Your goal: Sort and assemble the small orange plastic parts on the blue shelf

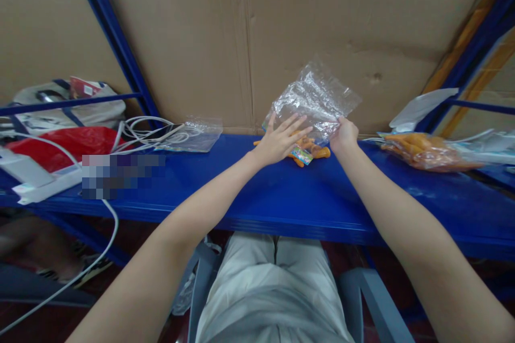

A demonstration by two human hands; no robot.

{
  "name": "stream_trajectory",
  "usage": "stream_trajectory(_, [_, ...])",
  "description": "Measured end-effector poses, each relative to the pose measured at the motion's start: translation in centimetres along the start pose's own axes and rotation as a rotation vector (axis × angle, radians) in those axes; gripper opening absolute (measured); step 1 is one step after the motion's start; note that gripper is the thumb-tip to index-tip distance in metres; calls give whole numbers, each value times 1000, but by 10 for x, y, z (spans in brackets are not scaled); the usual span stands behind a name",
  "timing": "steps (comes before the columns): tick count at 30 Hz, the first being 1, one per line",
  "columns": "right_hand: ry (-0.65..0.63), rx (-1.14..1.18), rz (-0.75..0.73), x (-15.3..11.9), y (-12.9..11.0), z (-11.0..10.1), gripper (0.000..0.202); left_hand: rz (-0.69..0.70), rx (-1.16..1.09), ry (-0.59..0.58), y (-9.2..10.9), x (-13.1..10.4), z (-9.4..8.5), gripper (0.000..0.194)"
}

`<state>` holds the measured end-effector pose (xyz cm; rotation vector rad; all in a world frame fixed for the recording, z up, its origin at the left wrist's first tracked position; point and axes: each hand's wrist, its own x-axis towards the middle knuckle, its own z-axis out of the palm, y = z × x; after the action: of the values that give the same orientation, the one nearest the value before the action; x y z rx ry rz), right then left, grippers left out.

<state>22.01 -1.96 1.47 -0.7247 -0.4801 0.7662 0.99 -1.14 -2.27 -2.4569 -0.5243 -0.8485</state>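
Note:
A clear plastic bag [309,96] stands tilted up over the blue shelf top, its upper part crinkled and shiny. My right hand [344,133] pinches the bag's right edge. With fingers spread, my left hand [281,142] lies over the lower left of the bag and the orange pieces there. Several orange plastic pieces [321,152] rest below the bag, with a small colourful printed card [304,157] among them. Whether these pieces are inside the bag or in front of it I cannot tell; my left hand covers some of them.
At the right lies a filled bag of orange pieces [418,150]. A flat clear bag [201,136], white cables [148,126], a white power strip [48,185] and a red bag [72,141] are at the left. Cardboard [193,37] walls the back. Another person's leg shows lower left.

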Motion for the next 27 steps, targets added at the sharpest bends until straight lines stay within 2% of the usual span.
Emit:
stream_trajectory(3, [-23,21,49,-3,3,4,18,58,56,-40,-1,3,-2,73])
stream_trajectory(8, [19,89,106,-6,0,8,20,143,148,-51,-3,6,-9,75])
stream_trajectory(13, [43,176,146,-8,-4,12,21,215,265,-119,-8,0,-27,79])
stream_trajectory(16, [37,178,177,-15,-7,15,24,207,320,-174,-9,-3,-38,78])
stream_trajectory(19, [-68,111,197,-26,-11,14,22,156,323,-208,-17,-2,-48,73])
stream_trajectory(21, [-172,48,184,-30,-12,11,18,97,314,-239,-29,-2,-55,71])
stream_trajectory(24, [-299,-82,134,-32,-9,6,9,-62,306,-276,-58,-12,-71,71])
stream_trajectory(27, [-353,-277,67,-27,2,1,4,-272,328,-290,-90,-38,-89,74])
